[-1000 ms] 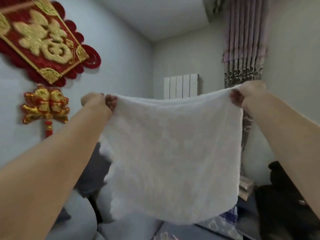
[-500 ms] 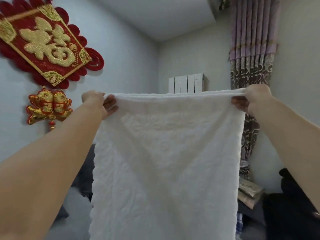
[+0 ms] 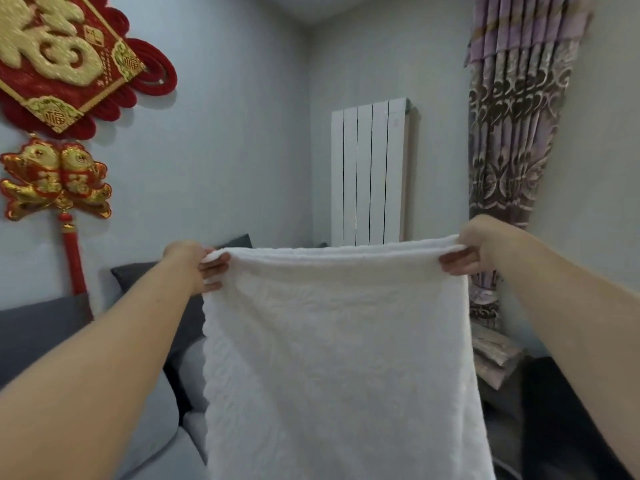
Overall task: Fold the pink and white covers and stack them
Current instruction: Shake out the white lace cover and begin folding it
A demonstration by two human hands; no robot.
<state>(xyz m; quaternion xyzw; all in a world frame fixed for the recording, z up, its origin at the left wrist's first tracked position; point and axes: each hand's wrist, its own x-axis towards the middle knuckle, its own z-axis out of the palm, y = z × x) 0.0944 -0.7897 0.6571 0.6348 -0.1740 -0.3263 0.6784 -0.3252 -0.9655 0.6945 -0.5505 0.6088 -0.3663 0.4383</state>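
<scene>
A white embossed cover hangs stretched in front of me, its top edge level and its lower part running out of the bottom of the view. My left hand pinches the top left corner. My right hand pinches the top right corner. Both arms reach forward at about chest height. No pink cover is in view.
A grey sofa with dark cushions lies below on the left. A white radiator stands on the far wall, a patterned curtain at the right. A red wall ornament hangs at the left. Dark things sit lower right.
The cover has dropped open to its full length and my hands have lowered with its top edge. The view has tilted downward.
</scene>
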